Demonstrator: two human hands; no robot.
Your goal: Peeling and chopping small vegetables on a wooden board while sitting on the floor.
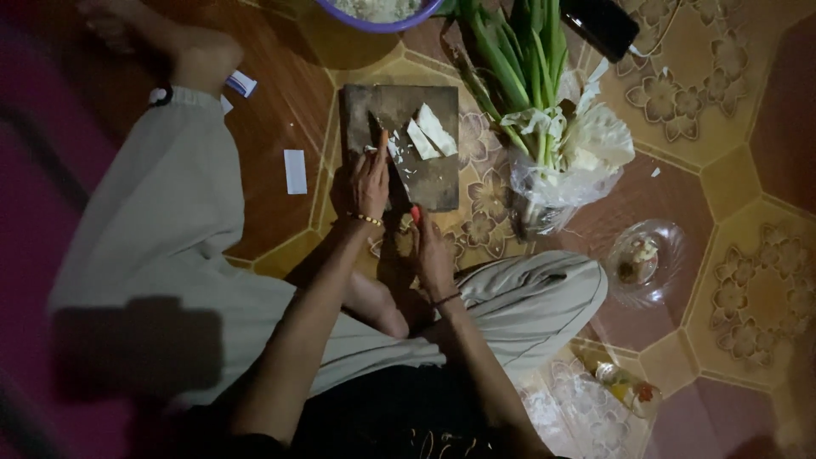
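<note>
Low on the patterned tile floor (pixel 748 170), a dark wooden cutting board (pixel 442 183) is laid, its near edge just ahead of the seated person's crossed legs. The left hand (pixel 371 183) is rested on the board's left half, fingers held together and stretched forward, the fingertips pressed near small white scraps by the left edge. The right hand (pixel 432 255) is placed at the board's near edge; its fingers appear curled together, but in the dim light it cannot be told whether anything is clamped in them. 2 pale cabbage pieces (pixel 429 134) are seen on the board's far right corner, just beside each other and apart from both hands.

Off the board's right edge, a clear plastic bag (pixel 544 191) with green onions (pixel 518 59) and white cabbage leaves (pixel 599 136) is set close, leaving only a narrow strip of floor between. Beyond the far edge, a purple bowl (pixel 421 19) is cut off by the picture's top edge. Further right, a glass dish (pixel 671 255) is set well apart from the board, with open tile around it. A white paper slip (pixel 295 171) is left on the floor to the left of the board, between it and the knee in light trousers (pixel 161 195). Open floor is found mostly at the right edge.
</note>
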